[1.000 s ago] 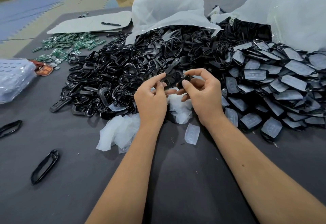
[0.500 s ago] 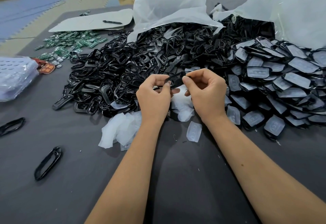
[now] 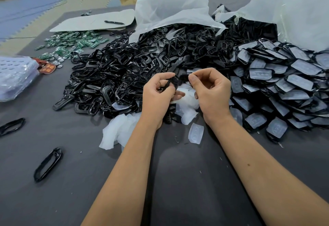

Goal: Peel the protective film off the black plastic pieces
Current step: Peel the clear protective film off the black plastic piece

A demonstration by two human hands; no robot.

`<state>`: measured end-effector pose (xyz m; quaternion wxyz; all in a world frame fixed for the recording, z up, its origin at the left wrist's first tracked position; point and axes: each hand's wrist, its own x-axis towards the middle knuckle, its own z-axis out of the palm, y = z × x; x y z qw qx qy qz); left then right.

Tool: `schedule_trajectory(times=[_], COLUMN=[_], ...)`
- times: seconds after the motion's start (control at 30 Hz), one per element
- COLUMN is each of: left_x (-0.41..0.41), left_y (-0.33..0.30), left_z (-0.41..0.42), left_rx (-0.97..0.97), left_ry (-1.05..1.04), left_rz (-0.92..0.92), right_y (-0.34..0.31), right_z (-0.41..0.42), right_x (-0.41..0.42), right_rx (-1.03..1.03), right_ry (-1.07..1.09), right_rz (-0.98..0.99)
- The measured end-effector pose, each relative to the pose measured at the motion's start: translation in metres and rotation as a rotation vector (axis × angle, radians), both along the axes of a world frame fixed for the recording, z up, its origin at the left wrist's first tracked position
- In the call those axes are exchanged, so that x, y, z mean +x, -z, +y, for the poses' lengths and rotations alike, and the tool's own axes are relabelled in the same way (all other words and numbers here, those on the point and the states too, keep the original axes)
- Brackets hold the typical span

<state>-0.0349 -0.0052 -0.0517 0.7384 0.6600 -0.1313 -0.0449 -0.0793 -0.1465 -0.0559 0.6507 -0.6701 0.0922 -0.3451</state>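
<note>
The desk [image 3: 178, 190] carries a grey cloth surface. At 11 o'clock from the hands lies a heap of glossy black frame pieces [image 3: 110, 81], too many to count. At 2 o'clock lies a heap of film-covered black pieces [image 3: 277, 87], each with a matte grey-white film on its upper face, also too many to count. Two white plastic bags [image 3: 170, 10] lie open behind the heaps. Peeled film scraps [image 3: 119, 131] are piled at 7 o'clock from the hands; one separate film piece [image 3: 195, 133] lies at 6 o'clock.

Both forearms extend forward from the near edge. The left hand [image 3: 156, 97] grasps one black plastic piece [image 3: 173, 81], held above the desk between both hands, fingers curled around it. The right hand [image 3: 211, 92] pinches the piece's right end between thumb and forefinger.

Two loose black frames [image 3: 48, 165] lie at 8 o'clock.
</note>
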Motion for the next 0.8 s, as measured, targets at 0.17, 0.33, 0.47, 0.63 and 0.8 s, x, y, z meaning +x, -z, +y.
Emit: schedule_trajectory(times=[0.17,0.33,0.47,0.63,0.8], left_x=[0.0,-0.0016,0.0,0.0015,0.0021], left_y=[0.0027,0.0043,0.004,0.0045,0.0048], left_z=[-0.0012,-0.0022,-0.0026,-0.0026,-0.0025], left_rx=[0.049,0.072,0.032,0.009,-0.003], left_ry=[-0.174,-0.265,-0.264,-0.233,-0.169], left_rz=[-0.058,-0.058,-0.008,0.029,0.053], right_y=[-0.0004,0.0006,0.0011,-0.0001,-0.0014], right_z=[0.0,0.001,0.003,0.0054,0.0072], right_x=[-0.0011,-0.0023,-0.002,-0.001,-0.0023], right_rx=[0.053,0.048,-0.045,-0.193,-0.259], right_ry=[0.006,-0.017,-0.006,0.025,0.046], right_rz=[0.003,0.003,0.058,0.113,0.132])
